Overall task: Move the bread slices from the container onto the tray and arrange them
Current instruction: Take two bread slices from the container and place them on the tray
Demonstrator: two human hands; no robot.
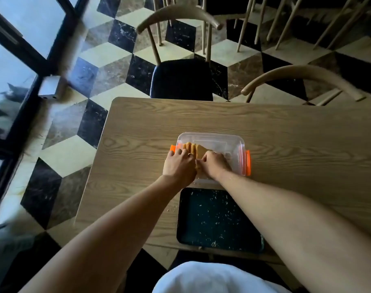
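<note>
Left hand [178,163] and right hand [214,164], fingers curled onto the bread slices [194,149] standing at the left end of the clear container [226,142]; dark tray [214,218] nearer, crumb-strewn; no legible writing.

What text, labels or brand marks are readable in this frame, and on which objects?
None are readable.
Clear plastic container: no label or print visible; its orange clips are plain.
Dark tray: only pale crumbs and flecks, no marking.
Bread slices: unmarked.
Wooden table: wood grain only.
</note>
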